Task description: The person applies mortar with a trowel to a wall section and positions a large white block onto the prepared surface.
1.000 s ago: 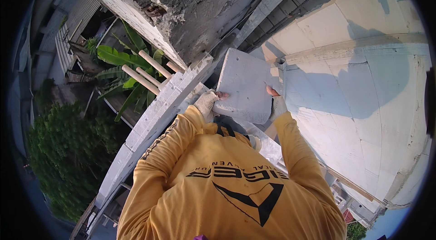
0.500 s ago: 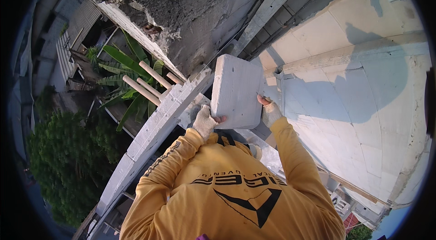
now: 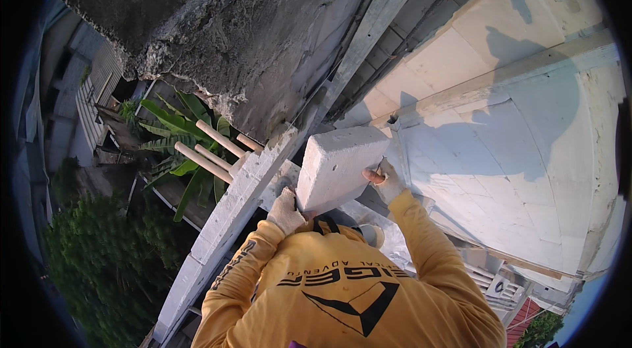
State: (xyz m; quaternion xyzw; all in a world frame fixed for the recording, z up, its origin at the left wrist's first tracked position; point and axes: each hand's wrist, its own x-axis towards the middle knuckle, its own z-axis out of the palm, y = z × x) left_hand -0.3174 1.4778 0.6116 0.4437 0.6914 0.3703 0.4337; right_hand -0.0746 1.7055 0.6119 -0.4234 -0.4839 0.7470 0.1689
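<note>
Between my two hands is a pale grey-white lightweight concrete block [image 3: 341, 167], held tilted in front of my chest. My left hand [image 3: 288, 212], in a cream knitted fingerless glove, grips its lower left corner. On the opposite edge my right hand [image 3: 386, 181], gloved the same way, closes round the side with bare thumb and fingers showing. Some fingertips are hidden behind the block. Just left of the block runs the top of a narrow wall of pale blocks [image 3: 224, 226].
Rough grey concrete [image 3: 217, 32] overhangs ahead, beside a slanting metal channel [image 3: 378, 25]. Several wooden poles [image 3: 209, 160] stick out past the wall at left, above banana leaves [image 3: 172, 121]. A large block wall [image 3: 500, 144] carrying my shadow stands at right.
The block has tipped so that its top edge face shows more, and it sits slightly lower. My left hand has shifted lower and left around its corner. The view has moved a little.
</note>
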